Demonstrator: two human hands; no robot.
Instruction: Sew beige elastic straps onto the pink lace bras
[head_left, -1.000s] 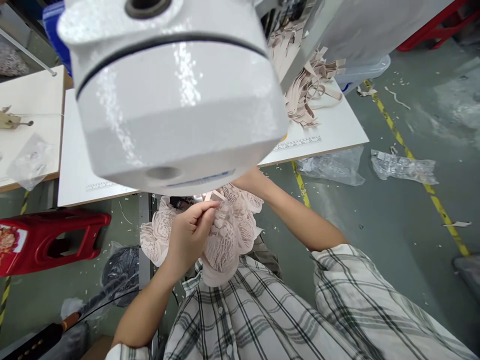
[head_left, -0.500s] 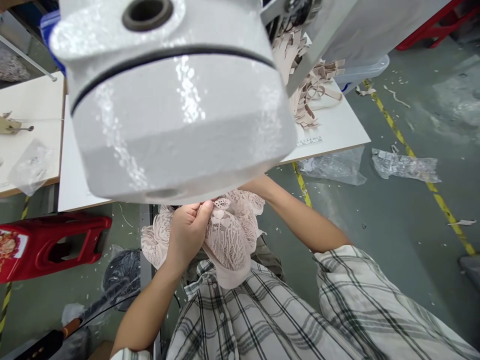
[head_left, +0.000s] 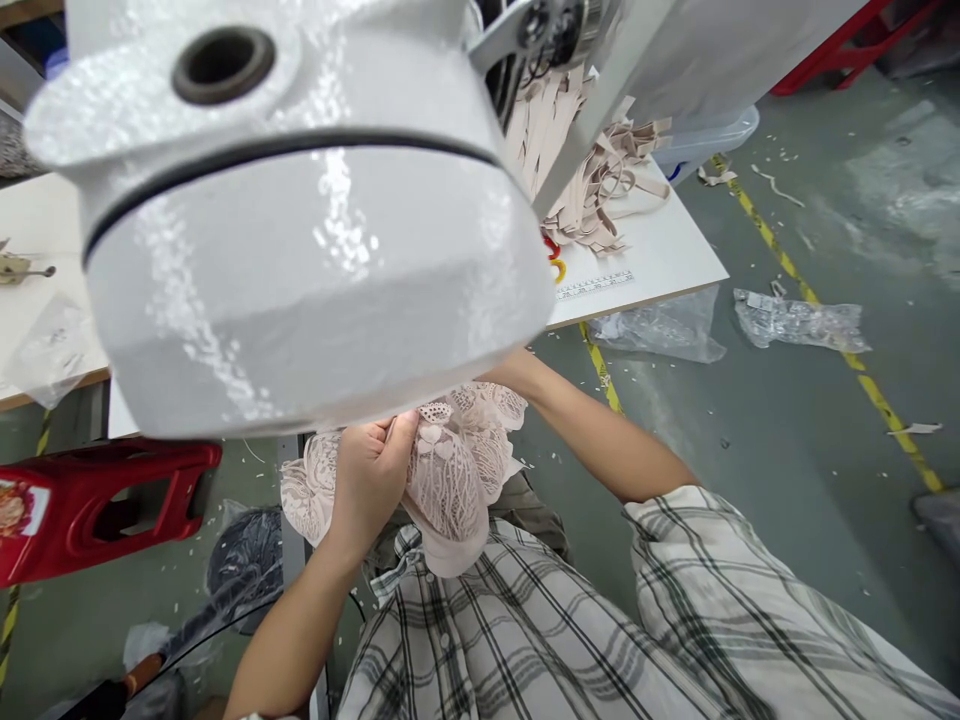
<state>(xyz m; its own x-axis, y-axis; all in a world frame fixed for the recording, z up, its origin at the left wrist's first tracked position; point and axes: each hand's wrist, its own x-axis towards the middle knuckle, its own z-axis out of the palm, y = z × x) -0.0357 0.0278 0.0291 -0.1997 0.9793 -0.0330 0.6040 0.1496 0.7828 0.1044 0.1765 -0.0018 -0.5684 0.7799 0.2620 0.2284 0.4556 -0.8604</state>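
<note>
A pale pink lace bra hangs in front of my lap, its moulded cup bulging toward me. My left hand is closed on its upper edge, thumb on top and fingers curled under. Above both hands looms the white head of a sewing machine, which covers the needle area and the top of the lace. Only the wrist end of my right hand shows, at the far right side of the bra; its fingers are hidden behind the machine head.
Beige strips lie heaped on the white table, near a ruler and red and yellow scissor handles. A red stool stands at left. Plastic bags lie on the floor at right.
The view has shifted, so the machine head appears lower and further left, and the scissor handles now show. My left hand keeps its grip on the bra, with little movement.
</note>
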